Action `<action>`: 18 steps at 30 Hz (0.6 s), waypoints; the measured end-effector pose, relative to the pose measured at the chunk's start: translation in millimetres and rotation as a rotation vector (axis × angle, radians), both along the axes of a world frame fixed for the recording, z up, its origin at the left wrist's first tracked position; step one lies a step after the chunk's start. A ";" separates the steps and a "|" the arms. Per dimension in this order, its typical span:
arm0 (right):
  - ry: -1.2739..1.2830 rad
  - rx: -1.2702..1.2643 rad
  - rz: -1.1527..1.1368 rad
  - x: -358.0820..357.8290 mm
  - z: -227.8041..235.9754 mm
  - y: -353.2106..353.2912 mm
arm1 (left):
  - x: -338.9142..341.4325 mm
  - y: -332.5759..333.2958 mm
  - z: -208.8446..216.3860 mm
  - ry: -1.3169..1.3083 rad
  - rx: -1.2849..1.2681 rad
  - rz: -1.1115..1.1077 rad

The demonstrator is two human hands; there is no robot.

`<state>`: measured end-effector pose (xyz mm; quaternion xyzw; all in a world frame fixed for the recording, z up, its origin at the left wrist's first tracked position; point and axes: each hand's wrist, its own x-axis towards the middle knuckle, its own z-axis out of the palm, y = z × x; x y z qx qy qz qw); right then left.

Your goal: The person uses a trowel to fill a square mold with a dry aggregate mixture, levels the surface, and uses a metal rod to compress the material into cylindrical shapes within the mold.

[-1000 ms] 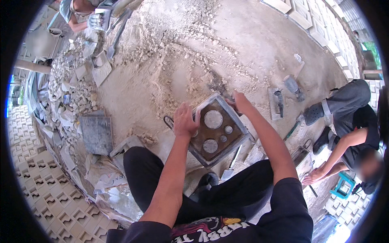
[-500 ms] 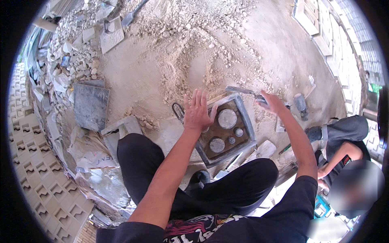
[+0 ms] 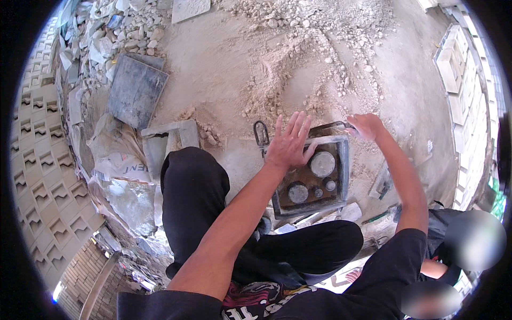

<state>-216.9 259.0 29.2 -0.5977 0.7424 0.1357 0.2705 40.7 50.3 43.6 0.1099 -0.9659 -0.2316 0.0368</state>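
A square dark metal mould frame (image 3: 345, 178) lies on the ground in front of my knees. Inside it, several round grey discs, among them a large disc (image 3: 322, 164) and a smaller disc (image 3: 298, 193), are set in a brown surface. My left hand (image 3: 289, 144) lies flat with fingers spread over its far left corner, hiding that part. In my right hand (image 3: 366, 127), fingers curled round the handle, is a trowel (image 3: 328, 126). Its narrow blade points left along the far edge of the frame; whether it touches is unclear. A metal loop handle (image 3: 261, 132) stands out beside the left corner.
Pale powder and crumbs (image 3: 298, 64) spread beyond the mould. A dark square plate (image 3: 137, 90) and rubble (image 3: 138, 34) lie at the left, near a torn cement sack (image 3: 120, 165). Stacked patterned blocks (image 3: 45, 213) line the left side. Other people sit at the lower right.
The view has shifted, so the scene sits further right and the far items have moved up. My right hand has brought the trowel left along the far edge. My left hand stays on the corner.
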 end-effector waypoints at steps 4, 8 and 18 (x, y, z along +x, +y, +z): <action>0.119 -0.017 -0.388 18.3 -11.5 14.2 | 1.2 -0.7 1.9 0.016 -0.037 0.002; -0.033 -0.150 -0.354 5.1 3.9 18.1 | -2.3 -3.2 -1.4 0.033 -0.039 0.011; -0.013 -0.081 -0.259 29.9 2.7 -13.4 | 0.4 1.6 -6.1 0.097 -0.052 0.017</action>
